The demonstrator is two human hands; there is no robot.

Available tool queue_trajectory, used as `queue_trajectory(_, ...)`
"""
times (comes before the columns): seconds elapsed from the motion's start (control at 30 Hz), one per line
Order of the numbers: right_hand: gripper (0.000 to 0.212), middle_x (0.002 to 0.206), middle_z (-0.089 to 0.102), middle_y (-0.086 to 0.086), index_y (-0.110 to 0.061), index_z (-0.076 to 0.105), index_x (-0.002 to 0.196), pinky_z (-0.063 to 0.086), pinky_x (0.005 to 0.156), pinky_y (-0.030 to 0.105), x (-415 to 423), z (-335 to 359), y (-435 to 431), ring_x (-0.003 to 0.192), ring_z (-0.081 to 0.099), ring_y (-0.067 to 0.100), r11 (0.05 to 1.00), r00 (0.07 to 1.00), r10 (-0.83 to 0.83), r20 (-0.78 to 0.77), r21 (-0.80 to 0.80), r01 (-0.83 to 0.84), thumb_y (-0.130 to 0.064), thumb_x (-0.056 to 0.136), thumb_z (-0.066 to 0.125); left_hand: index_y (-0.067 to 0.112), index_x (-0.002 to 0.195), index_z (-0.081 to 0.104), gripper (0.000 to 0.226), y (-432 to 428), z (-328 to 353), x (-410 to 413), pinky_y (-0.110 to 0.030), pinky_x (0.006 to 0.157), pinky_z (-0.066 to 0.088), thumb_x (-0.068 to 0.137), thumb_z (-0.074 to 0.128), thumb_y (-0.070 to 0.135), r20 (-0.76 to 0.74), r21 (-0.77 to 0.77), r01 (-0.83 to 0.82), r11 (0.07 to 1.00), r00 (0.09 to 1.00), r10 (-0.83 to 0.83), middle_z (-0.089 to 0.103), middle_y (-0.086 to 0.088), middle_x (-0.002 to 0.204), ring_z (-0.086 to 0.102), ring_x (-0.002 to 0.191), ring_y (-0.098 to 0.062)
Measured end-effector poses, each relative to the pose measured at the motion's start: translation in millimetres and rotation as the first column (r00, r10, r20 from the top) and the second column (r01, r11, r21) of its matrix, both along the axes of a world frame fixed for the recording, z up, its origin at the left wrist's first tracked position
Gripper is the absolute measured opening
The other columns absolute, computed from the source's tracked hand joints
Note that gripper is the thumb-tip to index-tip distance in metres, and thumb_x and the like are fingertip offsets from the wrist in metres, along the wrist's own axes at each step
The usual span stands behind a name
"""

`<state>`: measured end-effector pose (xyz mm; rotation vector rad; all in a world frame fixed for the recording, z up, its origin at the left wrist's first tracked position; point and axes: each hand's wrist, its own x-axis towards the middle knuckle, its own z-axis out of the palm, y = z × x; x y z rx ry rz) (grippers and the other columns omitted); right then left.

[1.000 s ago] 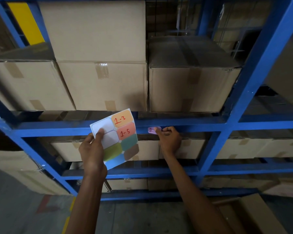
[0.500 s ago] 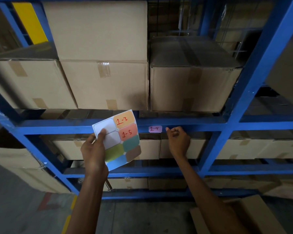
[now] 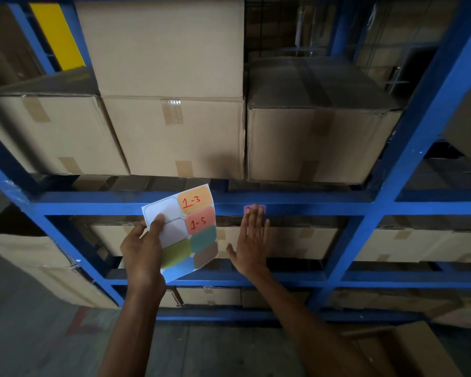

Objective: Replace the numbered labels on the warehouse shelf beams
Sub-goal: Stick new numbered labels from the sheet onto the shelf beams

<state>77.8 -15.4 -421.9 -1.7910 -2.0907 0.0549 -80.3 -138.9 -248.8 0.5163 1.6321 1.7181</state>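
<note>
Here, left to right, as I log it from the head camera. Far left: a yellow panel high on the rack, and a taped cardboard carton on the upper shelf. Next: two stacked cartons, the lower one sealed with clear tape. Below them: my left hand, closed in a pinch on the label sheet, thumb on the blank white cells. The sheet stands tilted in front of the blue shelf beam; its upper right cells read "1-3" on orange and "1-5" on red, with green, teal, brown and blue cells unwritten below. Centre: my right hand, open and flat, fingers together, fingertips pressed on the purple label stuck to the beam's front face; its writing is covered. Above it: a single carton with a dusty top. Right: a slanted blue upright crossing the beam. Lower right: an open carton on the floor.
</note>
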Motion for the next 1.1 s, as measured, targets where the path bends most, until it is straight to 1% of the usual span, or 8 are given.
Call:
queue_trajectory(0.17,0.121,0.165,-0.024,0.016,-0.004,-0.012,0.157,-0.01,0.123,0.052,8,-3,-2,0.153,-0.023,0.032,1.0,0.999,0.0,0.051,-0.016,0.001,-0.051,0.081,0.069,0.019,0.116,0.071,0.025,1,0,5,-0.052,0.089,0.06,0.096,0.066,0.031,-0.002,-0.001,0.038,0.999,0.999,-0.038,0.071,-0.009,0.111,0.066,0.106,-0.032)
queue_trajectory(0.3,0.121,0.163,-0.029,0.015,-0.004,-0.016,0.156,0.004,0.126,0.052,24,-9,4,0.153,-0.021,0.033,0.996,0.996,0.077,0.054,-0.052,-0.075,-0.041,0.082,0.072,0.023,0.107,0.07,0.013,2,0,12,-0.047,0.081,0.061,0.097,0.065,0.03,-0.011,0.009,0.058,0.998,0.998,-0.058,0.071,-0.005,0.103,0.067,0.096,-0.027)
queue_trajectory(0.4,0.123,0.164,-0.025,0.019,-0.002,-0.015,0.156,0.003,0.126,0.054,24,-4,0,0.153,-0.021,0.035,0.998,0.993,0.059,0.106,-0.042,-0.055,-0.046,0.081,0.071,0.018,0.106,0.07,0.015,3,-1,15,-0.032,0.065,0.056,0.098,0.064,0.029,-0.048,0.022,0.088,0.996,0.995,-0.087,0.071,-0.002,0.096,0.066,0.084,-0.016)
queue_trajectory(0.47,0.123,0.164,-0.022,0.02,-0.001,-0.012,0.156,0.003,0.126,0.053,19,-1,-3,0.153,-0.018,0.036,0.999,0.993,0.032,0.113,-0.023,-0.03,-0.048,0.079,0.072,0.016,0.108,0.071,0.017,2,1,15,-0.029,0.06,0.053,0.098,0.064,0.028,-0.062,0.03,0.108,0.994,0.992,-0.106,0.071,0.0,0.095,0.065,0.084,-0.014)
queue_trajectory(0.7,0.128,0.163,-0.029,0.013,-0.008,-0.022,0.155,0.029,0.122,0.049,-11,1,-7,0.154,-0.018,0.032,0.998,0.99,-0.057,-0.129,-0.012,0.056,-0.032,0.079,0.079,0.019,0.104,0.072,0.013,0,-1,4,-0.031,0.064,0.052,0.098,0.063,0.027,-0.046,0.044,0.146,0.988,0.989,-0.144,0.071,0.002,0.095,0.064,0.086,-0.016)
queue_trajectory(0.8,0.125,0.162,-0.032,0.011,-0.009,-0.024,0.154,0.033,0.12,0.046,-8,2,-9,0.154,-0.018,0.031,0.997,0.993,-0.072,-0.093,-0.007,0.071,-0.034,0.083,0.075,0.023,0.1,0.07,0.008,3,-4,-1,-0.031,0.063,0.051,0.098,0.064,0.027,-0.023,0.028,0.161,0.987,0.987,-0.16,0.069,0.002,0.096,0.063,0.087,-0.016)
queue_trajectory(0.93,0.123,0.161,-0.036,0.009,-0.012,-0.023,0.155,0.033,0.116,0.046,-7,3,-10,0.153,-0.021,0.031,0.997,0.996,-0.072,-0.053,0.034,0.073,-0.037,0.084,0.074,0.015,0.108,0.071,0.015,2,-8,-8,-0.03,0.061,0.05,0.098,0.064,0.025,-0.019,0.034,0.207,0.978,0.978,-0.206,0.071,-0.001,0.097,0.065,0.086,-0.016)
queue_trajectory(1.1,0.131,0.162,-0.032,0.016,-0.015,-0.023,0.156,0.039,0.111,0.054,-16,4,-11,0.153,-0.019,0.037,0.993,0.994,-0.107,-0.035,0.054,0.109,-0.051,0.078,0.076,0.015,0.104,0.069,0.012,-4,-9,-19,-0.028,0.059,0.048,0.099,0.063,0.024,-0.025,0.037,0.281,0.959,0.96,-0.281,0.069,-0.001,0.094,0.063,0.082,-0.015)
